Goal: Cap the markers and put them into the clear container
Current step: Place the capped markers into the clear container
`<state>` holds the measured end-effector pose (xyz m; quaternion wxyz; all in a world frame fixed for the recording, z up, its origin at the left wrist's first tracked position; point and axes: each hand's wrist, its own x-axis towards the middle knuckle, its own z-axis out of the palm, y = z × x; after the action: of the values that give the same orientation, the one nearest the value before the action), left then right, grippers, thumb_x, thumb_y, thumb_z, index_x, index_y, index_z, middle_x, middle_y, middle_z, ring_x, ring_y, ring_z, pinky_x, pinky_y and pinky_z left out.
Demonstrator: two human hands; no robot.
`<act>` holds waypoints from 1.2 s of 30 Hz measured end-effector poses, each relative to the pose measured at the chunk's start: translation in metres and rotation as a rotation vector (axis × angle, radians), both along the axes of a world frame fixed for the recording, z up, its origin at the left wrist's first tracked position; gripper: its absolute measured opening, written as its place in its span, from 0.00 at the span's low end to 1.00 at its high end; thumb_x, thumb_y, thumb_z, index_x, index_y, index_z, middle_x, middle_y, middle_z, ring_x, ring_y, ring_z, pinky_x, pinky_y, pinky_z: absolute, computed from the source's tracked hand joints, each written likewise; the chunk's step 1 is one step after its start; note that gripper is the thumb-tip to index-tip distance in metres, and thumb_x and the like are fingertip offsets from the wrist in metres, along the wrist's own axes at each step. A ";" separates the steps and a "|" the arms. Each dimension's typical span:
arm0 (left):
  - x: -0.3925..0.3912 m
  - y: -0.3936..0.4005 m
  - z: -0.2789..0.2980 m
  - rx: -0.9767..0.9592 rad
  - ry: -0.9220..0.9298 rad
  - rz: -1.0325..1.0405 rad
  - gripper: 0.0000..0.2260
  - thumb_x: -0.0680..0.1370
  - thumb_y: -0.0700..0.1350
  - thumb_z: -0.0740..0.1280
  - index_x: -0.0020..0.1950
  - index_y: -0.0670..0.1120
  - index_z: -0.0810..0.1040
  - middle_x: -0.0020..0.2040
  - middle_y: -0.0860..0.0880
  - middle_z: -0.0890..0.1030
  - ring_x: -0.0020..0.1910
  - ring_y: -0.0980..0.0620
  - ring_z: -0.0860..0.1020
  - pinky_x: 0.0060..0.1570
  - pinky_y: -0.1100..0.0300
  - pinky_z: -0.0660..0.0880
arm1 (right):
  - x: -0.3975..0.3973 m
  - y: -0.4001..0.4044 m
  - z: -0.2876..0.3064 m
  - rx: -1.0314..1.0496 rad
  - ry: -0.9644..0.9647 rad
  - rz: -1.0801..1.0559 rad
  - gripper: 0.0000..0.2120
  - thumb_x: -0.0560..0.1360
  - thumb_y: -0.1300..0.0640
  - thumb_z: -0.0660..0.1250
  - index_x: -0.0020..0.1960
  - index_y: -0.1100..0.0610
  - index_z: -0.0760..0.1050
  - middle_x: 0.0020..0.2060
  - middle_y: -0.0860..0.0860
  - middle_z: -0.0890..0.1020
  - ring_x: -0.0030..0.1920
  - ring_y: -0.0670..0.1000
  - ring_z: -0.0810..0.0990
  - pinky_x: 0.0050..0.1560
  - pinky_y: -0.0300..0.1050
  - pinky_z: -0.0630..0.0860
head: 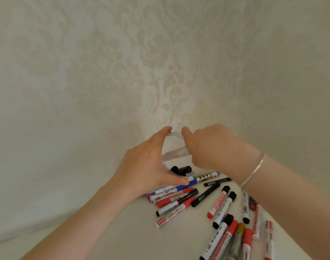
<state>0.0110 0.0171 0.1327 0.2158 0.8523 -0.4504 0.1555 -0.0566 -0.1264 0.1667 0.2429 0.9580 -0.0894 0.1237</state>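
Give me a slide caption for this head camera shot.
Both hands cup a clear container holding black markers; more markers lie scattered nearby.

Single head cam, looking fwd and down from above, sitting close over the table; wall is filling the upper half. No 2nd view sharing anything.
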 end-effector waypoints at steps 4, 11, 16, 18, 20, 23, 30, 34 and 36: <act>0.000 -0.004 -0.001 0.023 -0.004 -0.002 0.55 0.58 0.68 0.76 0.77 0.60 0.46 0.73 0.62 0.64 0.66 0.59 0.71 0.58 0.65 0.66 | 0.014 0.019 -0.001 0.144 0.056 0.029 0.20 0.76 0.62 0.62 0.67 0.60 0.64 0.33 0.50 0.62 0.28 0.48 0.64 0.27 0.40 0.61; 0.006 -0.004 -0.001 0.015 0.006 -0.017 0.55 0.59 0.66 0.77 0.77 0.60 0.48 0.73 0.63 0.64 0.66 0.59 0.71 0.60 0.64 0.68 | 0.023 0.015 0.000 0.410 0.005 0.082 0.14 0.68 0.48 0.73 0.48 0.54 0.75 0.36 0.48 0.75 0.34 0.49 0.76 0.35 0.43 0.75; 0.009 -0.004 -0.003 0.023 0.018 -0.012 0.55 0.59 0.66 0.76 0.77 0.59 0.48 0.75 0.63 0.61 0.68 0.59 0.69 0.63 0.64 0.66 | 0.024 0.005 -0.002 0.768 0.019 0.158 0.16 0.73 0.46 0.68 0.48 0.58 0.81 0.39 0.54 0.84 0.36 0.52 0.83 0.34 0.39 0.76; 0.010 -0.005 -0.004 0.020 0.027 -0.016 0.55 0.58 0.67 0.76 0.77 0.60 0.49 0.75 0.63 0.62 0.68 0.59 0.69 0.63 0.65 0.66 | 0.024 0.002 -0.004 0.902 0.049 0.161 0.16 0.75 0.47 0.65 0.49 0.60 0.81 0.42 0.55 0.85 0.37 0.52 0.84 0.40 0.41 0.78; 0.011 -0.005 -0.005 0.014 0.036 -0.016 0.55 0.58 0.67 0.77 0.76 0.60 0.49 0.74 0.63 0.62 0.68 0.59 0.69 0.62 0.64 0.66 | 0.022 -0.004 -0.004 1.088 0.072 0.176 0.13 0.76 0.52 0.64 0.52 0.60 0.81 0.46 0.55 0.84 0.40 0.51 0.85 0.48 0.42 0.81; 0.012 -0.005 -0.006 0.013 0.043 -0.016 0.54 0.58 0.67 0.77 0.76 0.60 0.50 0.74 0.64 0.63 0.68 0.60 0.69 0.62 0.65 0.66 | 0.019 -0.013 -0.003 1.196 0.074 0.234 0.12 0.76 0.59 0.62 0.55 0.59 0.81 0.51 0.53 0.83 0.48 0.48 0.84 0.54 0.43 0.80; 0.011 -0.001 -0.005 -0.004 0.068 -0.012 0.53 0.57 0.66 0.77 0.75 0.64 0.51 0.73 0.65 0.63 0.69 0.58 0.67 0.61 0.66 0.63 | 0.003 -0.061 0.005 1.435 -0.265 0.260 0.09 0.74 0.66 0.61 0.40 0.65 0.79 0.36 0.56 0.85 0.35 0.53 0.83 0.32 0.40 0.77; 0.011 0.000 -0.004 0.004 0.062 -0.023 0.52 0.57 0.66 0.77 0.74 0.65 0.51 0.73 0.66 0.63 0.69 0.60 0.66 0.60 0.67 0.62 | 0.026 -0.090 -0.059 0.892 0.106 -0.072 0.17 0.73 0.67 0.62 0.58 0.53 0.77 0.54 0.50 0.78 0.51 0.51 0.79 0.49 0.42 0.78; 0.011 0.000 -0.004 0.006 0.064 -0.027 0.52 0.57 0.66 0.77 0.74 0.65 0.51 0.72 0.66 0.63 0.69 0.60 0.66 0.61 0.66 0.62 | 0.030 -0.094 -0.097 0.643 0.445 -0.171 0.29 0.73 0.67 0.62 0.71 0.49 0.66 0.66 0.51 0.70 0.63 0.53 0.73 0.61 0.44 0.74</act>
<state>0.0217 0.0166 0.1292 0.2297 0.8513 -0.4552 0.1239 -0.0265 -0.2203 0.0695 -0.0463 0.9777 -0.1482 -0.1417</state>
